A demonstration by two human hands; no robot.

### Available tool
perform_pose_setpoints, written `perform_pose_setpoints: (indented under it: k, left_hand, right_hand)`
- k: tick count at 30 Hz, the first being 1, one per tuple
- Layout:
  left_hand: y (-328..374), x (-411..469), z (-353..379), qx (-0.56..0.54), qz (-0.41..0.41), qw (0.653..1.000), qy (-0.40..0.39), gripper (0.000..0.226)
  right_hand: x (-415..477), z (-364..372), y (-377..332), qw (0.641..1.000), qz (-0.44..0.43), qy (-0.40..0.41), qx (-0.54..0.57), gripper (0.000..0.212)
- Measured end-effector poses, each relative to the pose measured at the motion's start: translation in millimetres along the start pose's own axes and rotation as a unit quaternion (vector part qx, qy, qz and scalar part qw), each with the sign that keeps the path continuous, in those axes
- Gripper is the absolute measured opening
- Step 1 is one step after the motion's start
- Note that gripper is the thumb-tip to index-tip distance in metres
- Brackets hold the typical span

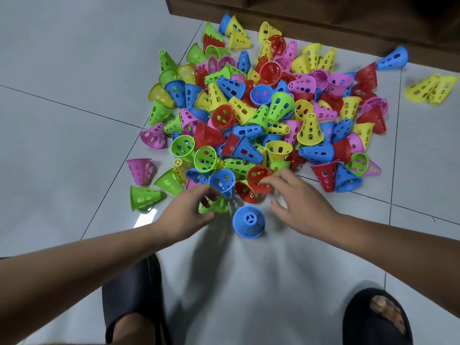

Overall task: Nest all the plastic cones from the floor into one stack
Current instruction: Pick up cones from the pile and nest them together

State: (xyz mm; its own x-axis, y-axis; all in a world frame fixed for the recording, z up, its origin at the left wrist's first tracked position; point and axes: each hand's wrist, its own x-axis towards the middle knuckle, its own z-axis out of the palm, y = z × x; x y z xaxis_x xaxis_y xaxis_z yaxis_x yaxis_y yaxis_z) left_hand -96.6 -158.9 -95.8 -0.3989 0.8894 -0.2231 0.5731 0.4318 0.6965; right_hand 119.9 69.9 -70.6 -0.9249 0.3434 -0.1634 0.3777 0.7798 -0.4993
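A big pile of perforated plastic cones (261,108) in red, blue, green, yellow and pink covers the floor ahead. One blue cone (249,221) stands upright alone on the tile between my hands. My left hand (191,210) has its fingers curled round a green cone (214,206) lying at the pile's near edge. My right hand (296,200) reaches into the pile, its fingertips on the rim of a red cone (258,178). A blue cone (222,181) lies just beyond my left fingers.
A dark wooden cabinet base (323,26) runs along the far edge. Stray cones lie apart: a blue one (393,58) and yellow ones (430,89) at right, pink (140,170) and green (144,197) at left. My feet in black slippers (134,302) are at the bottom.
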Motion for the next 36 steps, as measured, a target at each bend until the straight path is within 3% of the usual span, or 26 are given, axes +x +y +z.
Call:
perform_pose_setpoints:
  k: [4, 8, 15, 24, 27, 31, 36]
  left_hand:
    - [-9, 8, 6, 0.061, 0.027, 0.998, -0.014, 0.063]
    - [-19, 10, 14, 0.137, 0.071, 0.987, -0.049, 0.078]
    - [-41, 2, 23, 0.157, 0.076, 0.980, -0.094, 0.081]
    - [-51, -11, 26, 0.156, 0.034, 0.981, -0.111, 0.067]
    - [-43, -14, 21, 0.134, 0.032, 0.982, -0.128, 0.071]
    - [-32, -17, 18, 0.090, 0.036, 0.984, -0.152, 0.074]
    - [-17, -20, 16, 0.070, 0.058, 0.980, -0.175, 0.082]
  right_hand:
    - [17, -1, 4, 0.998, 0.045, 0.030, 0.018, 0.052]
    - [24, 6, 7, 0.991, 0.099, -0.024, 0.090, 0.054]
    - [23, 19, 7, 0.974, 0.155, -0.022, 0.162, 0.016]
    - [8, 37, 10, 0.959, 0.239, -0.069, 0.136, 0.038]
    - [8, 36, 10, 0.939, 0.275, -0.086, 0.188, 0.042]
    - [6, 36, 22, 0.923, 0.297, -0.118, 0.215, 0.076]
    - [-1, 40, 26, 0.928, 0.256, -0.112, 0.247, 0.056]
